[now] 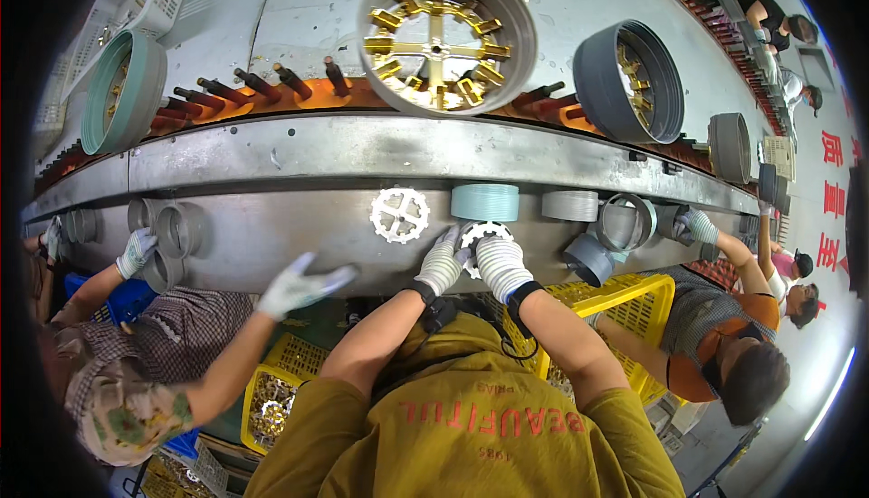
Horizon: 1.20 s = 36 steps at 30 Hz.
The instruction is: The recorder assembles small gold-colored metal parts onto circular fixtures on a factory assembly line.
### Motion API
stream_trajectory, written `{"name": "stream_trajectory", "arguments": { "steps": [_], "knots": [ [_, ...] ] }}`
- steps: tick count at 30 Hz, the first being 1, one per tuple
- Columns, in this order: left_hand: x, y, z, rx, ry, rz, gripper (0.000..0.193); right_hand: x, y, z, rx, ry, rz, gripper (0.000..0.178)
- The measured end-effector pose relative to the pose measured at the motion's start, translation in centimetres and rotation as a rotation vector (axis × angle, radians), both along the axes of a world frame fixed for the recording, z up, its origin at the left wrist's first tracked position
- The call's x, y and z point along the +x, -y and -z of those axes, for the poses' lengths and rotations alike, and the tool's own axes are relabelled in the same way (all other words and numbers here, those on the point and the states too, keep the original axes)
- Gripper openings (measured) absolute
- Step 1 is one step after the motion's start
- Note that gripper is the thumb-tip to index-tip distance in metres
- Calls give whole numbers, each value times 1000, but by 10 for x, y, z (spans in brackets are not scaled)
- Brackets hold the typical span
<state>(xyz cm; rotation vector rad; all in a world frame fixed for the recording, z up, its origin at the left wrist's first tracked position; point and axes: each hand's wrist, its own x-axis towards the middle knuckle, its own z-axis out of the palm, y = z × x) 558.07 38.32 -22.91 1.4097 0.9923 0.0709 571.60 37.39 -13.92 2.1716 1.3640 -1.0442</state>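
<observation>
White toothed wheel (486, 231), head view: centre of the frame, outside the teal ring (485, 203) just above it. Your left hand (441, 263) and right hand (502, 265) have fingers closed on its edge. Second white wheel (399, 196) lies loose, left of centre. Grey drum (523, 45), upper centre, carries gold pieces (380, 46); yours shows none. Judged unfinished, fitting apparently outstanding.

Dark pegs (294, 82) line an orange strip (362, 94) while a tube light (829, 395) glows.
</observation>
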Motion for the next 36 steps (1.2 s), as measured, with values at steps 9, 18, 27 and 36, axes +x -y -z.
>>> {"name": "stream_trajectory", "arguments": {
  "steps": [9,18,27,36],
  "knots": [
    [11,-12,-39,-477,430,-97,116,33,-8,-22,-30,-18,14,27],
    [-1,-5,9,-307,55,-296,91,48,18,-29,71,-46,-18,31],
    [27,4,3,-54,-61,-218,65,41,9,-46,-40,39,-7,37],
    [16,1,-16,-539,280,-229,51,36,-17,-83,-161,-78,28,27]
  ]
}}
